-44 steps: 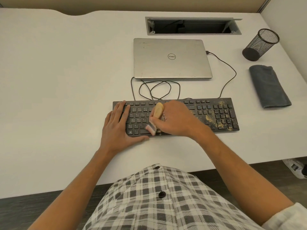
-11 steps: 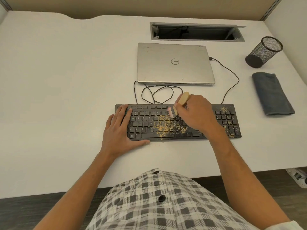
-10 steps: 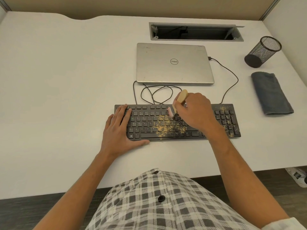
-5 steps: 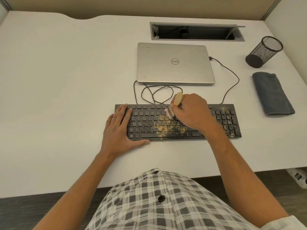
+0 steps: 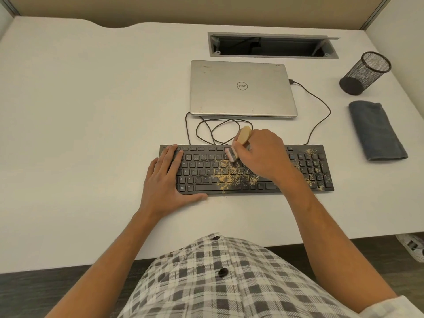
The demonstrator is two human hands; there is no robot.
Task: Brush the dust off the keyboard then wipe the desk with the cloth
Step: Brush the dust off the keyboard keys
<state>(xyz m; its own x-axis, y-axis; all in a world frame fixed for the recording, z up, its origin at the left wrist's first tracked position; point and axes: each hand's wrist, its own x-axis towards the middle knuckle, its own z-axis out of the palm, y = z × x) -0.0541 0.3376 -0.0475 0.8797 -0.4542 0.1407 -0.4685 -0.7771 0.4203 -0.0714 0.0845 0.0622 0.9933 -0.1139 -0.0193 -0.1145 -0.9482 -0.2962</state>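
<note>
**Mid-brush on a dusty keyboard**

Black keyboard [image 5: 246, 171] lying flat on the white desk [image 5: 80, 134], near the front edge. Yellowish dust [image 5: 229, 177] scattered across the middle keys, thickest around the lower rows and the spacebar, with a few grains spilled onto the desk just in front. A second, thinner patch of dust over on the number pad at the right end.

Right hand [image 5: 263, 154] curled tight round a small wooden-handled brush [image 5: 239, 142], handle end poking up and away toward the laptop, pale bristle end angled down and touching the upper key rows just left of the fingers. Can't really make out the bristles, a bit blurry.

Left hand [image 5: 165, 180] flat and relaxed, fingers straight and spread over the left end of the keyboard, thumb lying along the front edge, heel of the palm on the desk. Holding nothing, just pressing down.

Grey cloth [image 5: 376, 130] folded and untouched on the right side of the desk, well apart from both hands, just in front of a black mesh pen cup [image 5: 364, 73].

Closed silver laptop [image 5: 242, 88] behind the keyboard, a cable [image 5: 220, 131] looped loosely between the two. Open cable hatch [image 5: 270, 45] set into the desk further back. Checked shirt [image 5: 218, 283] filling the bottom of the view.
</note>
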